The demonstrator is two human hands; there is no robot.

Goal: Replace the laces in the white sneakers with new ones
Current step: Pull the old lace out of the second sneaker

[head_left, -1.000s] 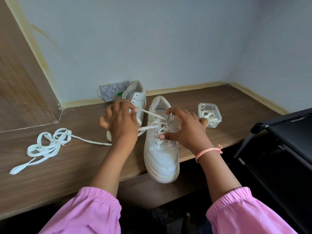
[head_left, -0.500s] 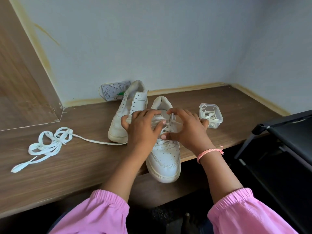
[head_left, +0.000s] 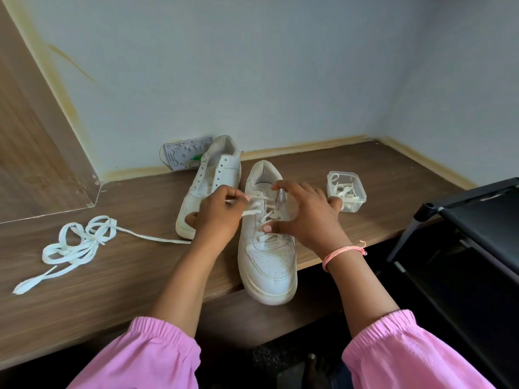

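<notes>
On the long brown wooden shelf (head_left: 112, 276) we see two white leather sneakers: the near one (head_left: 268, 259) half laced, the far one (head_left: 213, 181) bare. Our left hand (head_left: 217, 217) pinches the cream flat lace (head_left: 252, 204), our right hand (head_left: 306, 217) steadies the shoe with spread fingers, and a loose white lace (head_left: 73, 248) lies left.

Setting, as I read it from the head camera: a home corner, likely a bedroom or entry nook. Evidence: wood-laminate shelf (head_left: 365, 169) built into pale painted walls (head_left: 280, 66) with yellowed edging; a black shoe rack (head_left: 474, 220) at right; worn white sneakers (head_left: 266, 259), loose laces (head_left: 75, 245) and a small plastic tub (head_left: 346, 192) lying about.
</notes>
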